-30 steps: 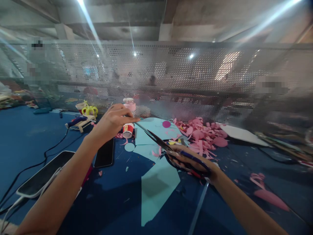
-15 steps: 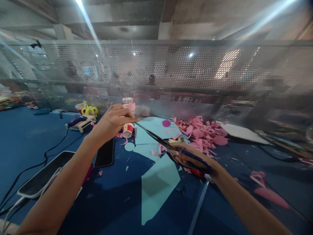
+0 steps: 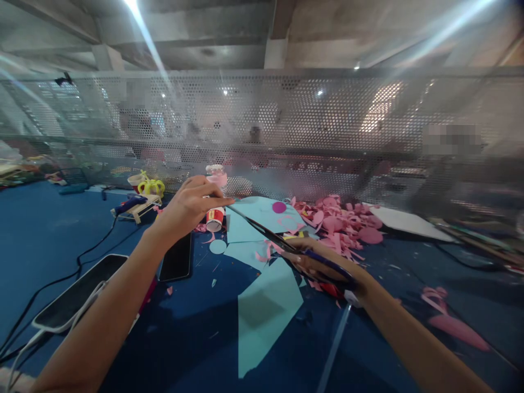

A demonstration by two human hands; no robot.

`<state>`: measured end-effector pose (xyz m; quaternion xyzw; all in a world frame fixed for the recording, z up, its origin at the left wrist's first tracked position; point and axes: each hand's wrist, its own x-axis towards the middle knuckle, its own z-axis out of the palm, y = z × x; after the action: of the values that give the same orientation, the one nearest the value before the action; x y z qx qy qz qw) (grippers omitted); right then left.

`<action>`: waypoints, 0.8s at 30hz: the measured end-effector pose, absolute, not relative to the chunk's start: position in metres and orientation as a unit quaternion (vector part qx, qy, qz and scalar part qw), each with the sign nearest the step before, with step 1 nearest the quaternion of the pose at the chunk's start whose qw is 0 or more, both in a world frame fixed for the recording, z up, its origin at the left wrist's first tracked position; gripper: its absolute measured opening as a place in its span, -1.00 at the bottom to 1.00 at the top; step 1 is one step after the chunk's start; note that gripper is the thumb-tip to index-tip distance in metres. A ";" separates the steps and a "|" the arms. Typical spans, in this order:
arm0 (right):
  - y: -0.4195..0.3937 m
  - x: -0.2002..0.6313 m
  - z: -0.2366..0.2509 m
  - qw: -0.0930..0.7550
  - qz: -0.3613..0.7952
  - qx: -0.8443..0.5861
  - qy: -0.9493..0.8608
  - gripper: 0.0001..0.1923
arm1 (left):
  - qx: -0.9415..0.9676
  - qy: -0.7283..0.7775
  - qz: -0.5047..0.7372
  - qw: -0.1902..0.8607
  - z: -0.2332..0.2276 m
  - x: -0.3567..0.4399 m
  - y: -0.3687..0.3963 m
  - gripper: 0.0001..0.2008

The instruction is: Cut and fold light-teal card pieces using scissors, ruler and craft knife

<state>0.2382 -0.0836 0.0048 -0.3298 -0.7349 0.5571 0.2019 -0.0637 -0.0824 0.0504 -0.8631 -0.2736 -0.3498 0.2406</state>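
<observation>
Nearest: a large light-blue paper offcut (image 3: pixel 266 311) lies flat on the blue surface (image 3: pixel 49 229), between the two forearms.
Right hand: the right hand (image 3: pixel 323 267) is clenched through the handles of dark scissors (image 3: pixel 286 248), low over the paper scraps.
Scissors direction: long axis runs from the handles at lower right up to the tips at upper left; the blades look nearly closed and point toward the left hand.
Left hand: the left hand (image 3: pixel 190 204) is raised with fingertips pinched together; whether it grips a small paper piece, I cannot tell.
Risk: the blade tips sit just beside the left fingertips, so a careless snip could nick a finger.
Nearby: a small glue bottle (image 3: pixel 215 218) stands just behind the left hand; a dark phone (image 3: pixel 177 262) lies below it.
Farther: pink paper cuttings (image 3: pixel 344 221) are heaped before a perforated metal screen (image 3: pixel 286 120).
</observation>
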 end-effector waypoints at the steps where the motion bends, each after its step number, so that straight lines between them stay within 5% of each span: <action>1: -0.083 0.238 0.004 0.203 0.554 -0.333 -0.735 -0.65 | -0.863 -0.271 -0.353 0.240 0.050 -0.064 -0.082 -0.64; 24: -0.091 0.238 0.012 0.200 0.518 -0.328 -0.765 -0.51 | -0.864 -0.252 -0.364 0.240 0.047 -0.057 -0.080 -0.65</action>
<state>0.2377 -0.0912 0.0118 -0.3278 -0.7646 0.5177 0.1998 -0.0573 -0.0805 0.0474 -0.8638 -0.2521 -0.3639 0.2405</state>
